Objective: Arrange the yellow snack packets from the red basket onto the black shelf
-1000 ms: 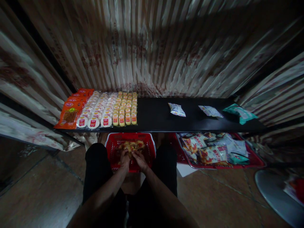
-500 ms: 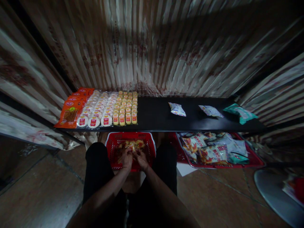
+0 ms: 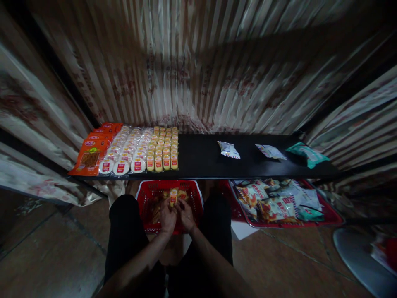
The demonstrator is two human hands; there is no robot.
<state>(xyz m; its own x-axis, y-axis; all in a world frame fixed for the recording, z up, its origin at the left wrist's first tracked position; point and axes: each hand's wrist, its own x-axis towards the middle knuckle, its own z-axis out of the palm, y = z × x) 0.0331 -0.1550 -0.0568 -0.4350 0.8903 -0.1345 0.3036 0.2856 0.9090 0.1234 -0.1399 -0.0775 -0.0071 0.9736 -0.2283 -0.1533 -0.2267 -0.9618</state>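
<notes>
Here, a small, oblong, yellow plastic-wrapped packet is pinched by fingers of the left hand; beside them, finger closure of the right hand cannot be told.

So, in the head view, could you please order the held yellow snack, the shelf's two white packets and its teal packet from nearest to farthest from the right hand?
1. Yellow snack: left of the right hand
2. Left white packet: on the shelf
3. Right white packet: farther right
4. Teal packet: shelf's right end
</notes>
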